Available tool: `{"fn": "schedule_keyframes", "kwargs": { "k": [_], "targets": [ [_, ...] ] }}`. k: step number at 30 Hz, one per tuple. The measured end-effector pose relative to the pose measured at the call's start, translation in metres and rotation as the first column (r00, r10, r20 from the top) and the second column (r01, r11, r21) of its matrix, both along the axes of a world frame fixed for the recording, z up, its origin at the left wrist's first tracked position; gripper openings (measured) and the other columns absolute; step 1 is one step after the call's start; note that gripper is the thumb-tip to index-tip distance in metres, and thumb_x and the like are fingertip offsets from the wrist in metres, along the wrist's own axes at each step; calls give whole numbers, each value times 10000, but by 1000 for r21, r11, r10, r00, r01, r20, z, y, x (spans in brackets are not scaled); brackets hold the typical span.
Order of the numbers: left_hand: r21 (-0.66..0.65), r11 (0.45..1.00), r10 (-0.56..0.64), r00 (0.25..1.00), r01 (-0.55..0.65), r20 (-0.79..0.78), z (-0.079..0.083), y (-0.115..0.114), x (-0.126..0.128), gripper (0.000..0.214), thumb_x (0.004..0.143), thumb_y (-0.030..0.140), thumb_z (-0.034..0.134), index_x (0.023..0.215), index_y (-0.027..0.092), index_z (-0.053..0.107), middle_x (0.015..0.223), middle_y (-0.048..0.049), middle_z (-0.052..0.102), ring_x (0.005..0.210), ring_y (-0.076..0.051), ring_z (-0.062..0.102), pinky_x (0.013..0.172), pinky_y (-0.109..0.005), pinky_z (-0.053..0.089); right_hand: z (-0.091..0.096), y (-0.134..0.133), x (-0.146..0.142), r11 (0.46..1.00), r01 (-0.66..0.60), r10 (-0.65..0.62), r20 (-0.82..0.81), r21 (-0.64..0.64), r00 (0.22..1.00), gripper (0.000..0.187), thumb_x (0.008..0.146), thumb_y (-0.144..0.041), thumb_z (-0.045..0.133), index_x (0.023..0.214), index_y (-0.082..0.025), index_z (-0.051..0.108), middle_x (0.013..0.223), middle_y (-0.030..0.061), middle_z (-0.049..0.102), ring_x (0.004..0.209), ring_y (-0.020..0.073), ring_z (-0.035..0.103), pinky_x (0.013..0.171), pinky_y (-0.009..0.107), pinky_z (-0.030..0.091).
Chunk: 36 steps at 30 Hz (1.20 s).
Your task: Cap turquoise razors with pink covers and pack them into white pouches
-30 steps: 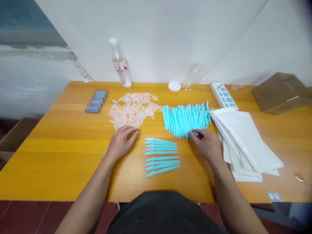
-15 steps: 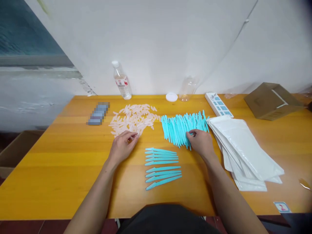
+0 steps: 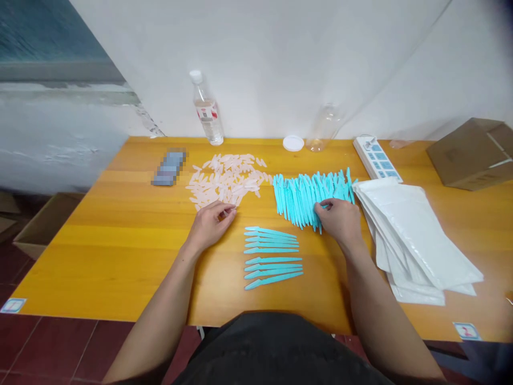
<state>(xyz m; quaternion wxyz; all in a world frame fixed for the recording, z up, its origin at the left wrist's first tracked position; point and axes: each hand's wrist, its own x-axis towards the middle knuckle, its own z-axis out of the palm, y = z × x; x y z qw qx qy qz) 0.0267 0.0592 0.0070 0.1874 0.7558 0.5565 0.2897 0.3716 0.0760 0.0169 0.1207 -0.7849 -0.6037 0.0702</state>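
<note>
A loose heap of pale pink, translucent blade covers (image 3: 228, 179) lies at the centre left of the table. At its near edge is my left hand (image 3: 212, 222), thumb and forefinger pinched, with what looks like one small cover at the fingertips. To the right, turquoise eyebrow razors (image 3: 298, 198) are piled side by side. My right hand (image 3: 340, 216) is closed at the near right part of this pile, its thumb and forefinger on a razor; the other fingers are curled and partly hidden. Several razors (image 3: 272, 249) lie apart in a row between my forearms, roughly parallel.
White plastic pouches (image 3: 417, 235) are stacked right of my right hand. Behind stand a power strip (image 3: 377, 158), an empty clear bottle (image 3: 324, 128), a white lid (image 3: 293, 143), a water bottle (image 3: 209, 117) and a cardboard box (image 3: 468, 155). A phone (image 3: 170, 167) lies at left.
The view has shifted, so the table sits higher and more of its front edge shows. Both hands stay at the same places by the covers and the razor pile.
</note>
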Motion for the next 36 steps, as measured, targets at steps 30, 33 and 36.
{"fn": "schedule_keyframes", "kwargs": {
  "k": [30,33,36],
  "targets": [
    [-4,1000,19,999,-19,26,-2,4,-13,246,947,381,591,1051,222,747,911,-41,725,771,-163,641,723,-274,481,-5,11,6,996,79,-84,-109,-50,991,255,789,-390,587,877,-208,742,817,113,761,840,301,694,733,365,456],
    [-9,1000,27,999,-27,21,0,3,-14,249,943,387,595,1055,225,747,910,-38,725,769,-162,642,725,-274,485,-1,8,8,997,78,-80,-184,-15,980,231,780,-380,609,828,-199,744,737,92,738,755,267,677,683,342,444],
    [-3,999,37,999,-37,16,2,4,-16,254,938,384,601,1063,214,742,895,-36,721,765,-160,642,725,-273,491,9,3,13,995,94,-66,-460,39,885,286,767,-456,669,821,-186,742,634,40,683,589,190,604,564,297,406]
  ]
}}
